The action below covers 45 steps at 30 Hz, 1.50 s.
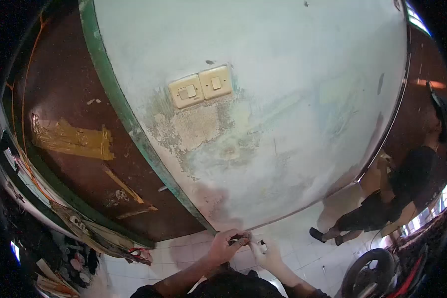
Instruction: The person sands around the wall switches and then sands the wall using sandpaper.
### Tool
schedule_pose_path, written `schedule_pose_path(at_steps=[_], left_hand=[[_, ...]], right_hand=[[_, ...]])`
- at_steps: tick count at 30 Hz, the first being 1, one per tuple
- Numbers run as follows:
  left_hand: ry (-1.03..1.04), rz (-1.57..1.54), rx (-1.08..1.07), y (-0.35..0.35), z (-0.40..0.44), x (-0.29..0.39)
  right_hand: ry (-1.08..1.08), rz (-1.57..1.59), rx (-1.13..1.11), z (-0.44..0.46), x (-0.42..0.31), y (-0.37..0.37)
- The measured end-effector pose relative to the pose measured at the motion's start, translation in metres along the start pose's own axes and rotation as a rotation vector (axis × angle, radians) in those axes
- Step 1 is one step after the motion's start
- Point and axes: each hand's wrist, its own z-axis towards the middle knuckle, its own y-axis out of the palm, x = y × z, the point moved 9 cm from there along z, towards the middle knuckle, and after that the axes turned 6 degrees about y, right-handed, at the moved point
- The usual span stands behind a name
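My left hand (226, 246) and my right hand (267, 255) meet low in the view, in front of my body. The fingertips of both are pinched together and nearly touch. Whatever lies between them is too small to make out. Ahead of the hands rises a pale, stained wall (293, 134) with peeling paint. Two cream light switch plates are mounted on it side by side, a left one with two rockers (186, 91) and a right one with a single rocker (215, 82). Both hands are well below these switches and apart from the wall.
To the left is a brown door (84, 119) patched with yellowish tape, beside a green frame (115, 82). On the right, another person (407, 184) in dark clothes stands near a wheel (367, 273). Cloth and clutter (79, 228) line the lower left. The floor (303, 243) is white tile.
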Motion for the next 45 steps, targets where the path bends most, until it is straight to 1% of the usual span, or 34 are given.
schedule_pose_path(at_steps=[3, 7, 9, 10, 12, 16, 18, 19, 21, 22, 24, 25, 27, 28, 30, 31, 32, 33, 34, 35, 37, 38, 39, 40, 41, 43, 45], left_hand=[[-0.038, 0.0, 0.026, 0.003, 0.001, 0.002], [-0.057, 0.061, -0.03, -0.003, 0.004, -0.004], [0.083, 0.297, -0.144, -0.006, 0.01, 0.0], [0.082, 0.296, -0.138, -0.011, 0.011, 0.003], [0.125, 0.155, -0.102, -0.023, 0.013, 0.015], [0.11, 0.168, -0.094, -0.045, 0.017, 0.002], [0.077, 0.153, -0.088, -0.055, 0.027, -0.007], [0.085, 0.143, -0.091, -0.062, 0.033, -0.011], [0.205, 0.109, -0.115, -0.074, 0.047, -0.009], [0.218, 0.091, -0.125, -0.081, 0.054, -0.006], [0.098, 0.041, -0.16, -0.096, 0.066, -0.013], [0.103, 0.031, -0.174, -0.104, 0.072, -0.015], [0.326, 0.189, -0.017, -0.138, 0.079, 0.001], [0.32, 0.18, -0.047, -0.149, 0.081, -0.001], [0.591, 0.38, 0.185, -0.196, 0.082, 0.023], [0.607, 0.367, 0.162, -0.209, 0.091, 0.019], [0.733, 0.442, 0.184, -0.22, 0.092, 0.022], [0.852, 0.514, 0.208, -0.227, 0.092, 0.025], [0.961, 0.567, 0.233, -0.231, 0.097, 0.03], [0.969, 0.549, 0.219, -0.237, 0.106, 0.029], [1.123, 0.687, 0.22, -0.237, 0.109, 0.034], [1.127, 0.673, 0.208, -0.239, 0.112, 0.019], [1.17, 0.83, 0.161, -0.23, 0.113, -0.006], [1.211, 0.993, 0.114, -0.224, 0.115, -0.014], [1.219, 0.99, 0.103, -0.224, 0.118, -0.018], [1.324, 1.079, 0.21, -0.22, 0.115, -0.016], [1.325, 1.106, 0.227, -0.22, 0.113, -0.022]], right_hand=[[-0.07, -0.048, 0.032, -0.001, 0.0, -0.008], [-0.043, -0.009, -0.014, 0.004, -0.002, -0.006], [-0.066, 0.027, -0.018, 0.007, -0.001, -0.001], [-0.068, 0.026, -0.024, 0.009, -0.004, 0.0], [-0.013, -0.006, -0.127, 0.016, -0.009, 0.011], [0.01, -0.087, -0.135, 0.033, -0.028, 0.03], [-0.136, -0.071, -0.038, 0.046, -0.054, 0.035], [-0.138, -0.084, -0.034, 0.053, -0.053, 0.044], [-0.064, 0.147, 0.104, 0.064, -0.042, 0.047], [-0.065, 0.127, 0.116, 0.07, -0.043, 0.05], [-0.059, -0.03, 0.138, 0.082, -0.044, 0.061], [-0.053, -0.041, 0.15, 0.093, -0.045, 0.064], [-0.299, -0.258, 0.184, 0.116, -0.079, 0.075], [-0.273, -0.264, 0.203, 0.131, -0.087, 0.08], [-0.367, -0.178, 0.284, 0.165, -0.122, 0.08], [-0.451, -0.193, 0.382, 0.178, -0.149, 0.079], [-0.534, -0.21, 0.476, 0.186, -0.178, 0.08], [-0.522, -0.225, 0.494, 0.199, -0.195, 0.088], [-0.603, -0.247, 0.573, 0.204, -0.218, 0.093], [-0.687, -0.27, 0.649, 0.207, -0.235, 0.097], [-0.694, -0.289, 0.676, 0.222, -0.247, 0.108], [-0.708, -0.289, 0.691, 0.227, -0.253, 0.112], [-0.699, -0.298, 0.703, 0.232, -0.261, 0.113], [-0.759, -0.356, 0.707, 0.234, -0.275, 0.119], [-0.818, -0.412, 0.708, 0.235, -0.284, 0.126], [-0.789, -0.423, 0.733, 0.244, -0.279, 0.127], [-0.784, -0.432, 0.749, 0.252, -0.281, 0.128]])
